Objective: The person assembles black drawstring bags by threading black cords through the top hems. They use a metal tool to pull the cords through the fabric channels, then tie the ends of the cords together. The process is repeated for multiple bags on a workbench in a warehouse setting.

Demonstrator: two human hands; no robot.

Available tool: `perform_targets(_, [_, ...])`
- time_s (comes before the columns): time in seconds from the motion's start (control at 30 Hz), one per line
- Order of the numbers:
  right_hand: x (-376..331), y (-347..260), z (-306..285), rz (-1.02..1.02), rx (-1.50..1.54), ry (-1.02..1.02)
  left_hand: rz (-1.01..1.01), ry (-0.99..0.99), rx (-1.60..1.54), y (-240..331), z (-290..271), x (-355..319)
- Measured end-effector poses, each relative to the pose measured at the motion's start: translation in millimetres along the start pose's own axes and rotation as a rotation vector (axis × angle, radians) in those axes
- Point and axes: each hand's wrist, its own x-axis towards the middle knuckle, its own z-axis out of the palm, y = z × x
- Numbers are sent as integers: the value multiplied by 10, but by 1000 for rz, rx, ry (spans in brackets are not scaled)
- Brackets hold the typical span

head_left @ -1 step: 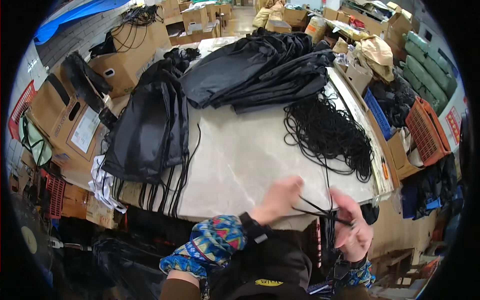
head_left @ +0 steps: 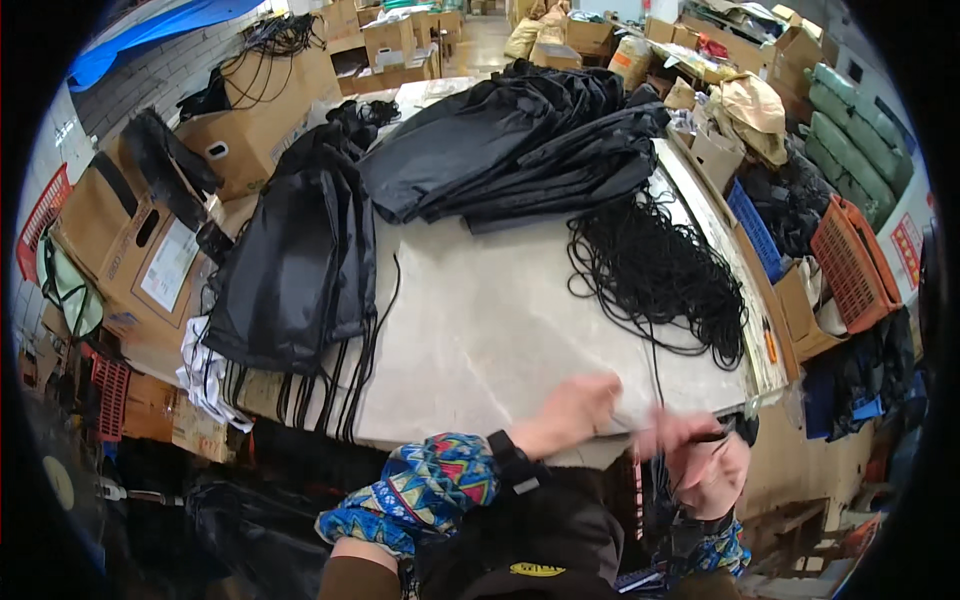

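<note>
Over the table's near edge, my left hand (head_left: 572, 418) is closed, its fingertips pinched on the black cord. Just to its right is my right hand (head_left: 706, 468), fingers curled round the same cord and partly smeared by motion. From the tangled heap of black cord (head_left: 665, 275) on the right of the table, one strand (head_left: 655, 370) runs down to my right hand. Blur hides the cord between the hands. At the left lies a stack of black fabric bags (head_left: 290, 265), cord ends hanging over the near edge. More black bags (head_left: 510, 140) are piled at the back.
An orange-handled tool (head_left: 769, 341) lies by the right edge of the pale tabletop (head_left: 480, 300). Cardboard boxes (head_left: 150, 260) crowd the left side. To the right are an orange crate (head_left: 855, 262), a blue crate (head_left: 755, 228) and green sacks (head_left: 850, 150).
My left hand has moved slightly right, closer to my right hand. The cord strands stretched between them earlier are now blurred. My right hand's fingers have shifted toward the left.
</note>
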Motion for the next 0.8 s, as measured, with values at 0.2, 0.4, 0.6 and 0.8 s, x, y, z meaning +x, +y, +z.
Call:
perform_targets(0.2, [270, -136, -463, 195, 231, 243, 45, 459, 413, -668, -1167, 911])
perform_targets(0.4, [78, 132, -661, 405, 79, 239, -261, 743, 1066, -1810, -2837, 1054])
perform_targets(0.6, [197, 180, -498, 564, -405, -57, 165, 162, 967, -1034, -1430, 256])
perform_targets(0.8, [283, 989, -3, -59, -1042, -343, 13, -41, 581, -122, -456, -513])
